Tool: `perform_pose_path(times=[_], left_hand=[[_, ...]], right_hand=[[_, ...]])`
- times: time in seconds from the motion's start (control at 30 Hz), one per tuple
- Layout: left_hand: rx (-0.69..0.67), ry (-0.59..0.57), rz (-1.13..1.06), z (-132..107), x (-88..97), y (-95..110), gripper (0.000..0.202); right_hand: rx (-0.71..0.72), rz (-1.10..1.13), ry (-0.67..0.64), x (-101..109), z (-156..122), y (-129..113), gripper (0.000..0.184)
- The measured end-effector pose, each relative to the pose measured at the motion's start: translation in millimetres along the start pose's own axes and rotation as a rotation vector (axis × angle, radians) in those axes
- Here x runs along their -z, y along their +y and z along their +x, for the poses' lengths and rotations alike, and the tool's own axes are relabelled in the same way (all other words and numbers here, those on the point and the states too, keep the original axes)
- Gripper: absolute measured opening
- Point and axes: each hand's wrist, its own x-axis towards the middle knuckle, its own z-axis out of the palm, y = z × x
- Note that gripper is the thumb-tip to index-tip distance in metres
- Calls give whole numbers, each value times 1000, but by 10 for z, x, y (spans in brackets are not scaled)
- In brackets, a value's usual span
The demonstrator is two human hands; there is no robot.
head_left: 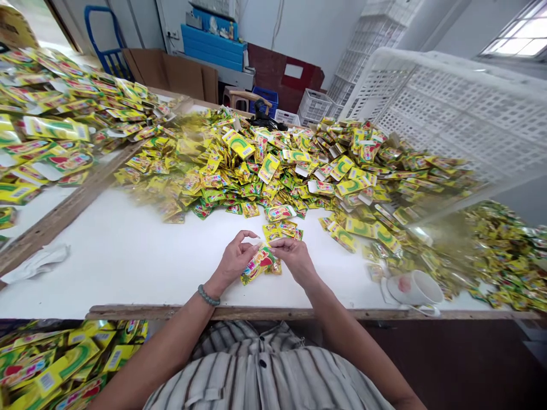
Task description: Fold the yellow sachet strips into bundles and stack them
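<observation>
My left hand [236, 259] and my right hand [294, 256] meet over the near middle of the white table [128, 256]. Together they hold a small stack of yellow and green sachets [258, 263], fingers pinched on its top edge. A bead bracelet [208, 296] circles my left wrist. A few loose sachets [282, 229] lie just beyond my fingers. Behind them a large heap of the same sachets [299, 165] spreads across the table.
A white plastic crate [461, 114] leans tilted over the heap at right. A white cup [416, 288] lies near the front right edge. More sachets fill the left table [47, 125] and a pile at the lower left [55, 364]. Crates are stacked at the back.
</observation>
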Motion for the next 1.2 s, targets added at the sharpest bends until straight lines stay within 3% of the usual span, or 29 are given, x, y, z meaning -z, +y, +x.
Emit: perform_pose_path(times=[0.23, 0.43, 0.5, 0.63, 0.7, 0.77, 0.9, 1.03, 1.2], left_hand=[[-14, 27, -2, -8, -7, -11, 47], [-19, 56, 5, -5, -14, -5, 46], [-18, 61, -6, -2, -10, -3, 46], [-14, 11, 4, -14, 3, 18, 45], [-15, -15, 9, -27, 9, 34, 45], [-20, -24, 14, -38, 10, 49, 45], [-53, 10, 51, -47, -2, 55, 42], [-52, 26, 47, -41, -7, 39, 42], [-13, 90, 8, -37, 1, 27, 46]], right_hand=[[9, 6, -75, 44, -74, 31, 21], [369, -426, 61, -16, -241, 25, 14], [318, -367, 48, 6, -259, 33, 13], [-8, -118, 5, 124, -240, 50, 28], [-96, -99, -69, 171, -226, 39, 32], [-112, -123, -115, 192, -215, 21, 31], [-87, -128, -84, 183, -220, 17, 29], [39, -165, -66, 112, -324, 95, 26], [347, -370, 149, -76, -464, 269, 23]])
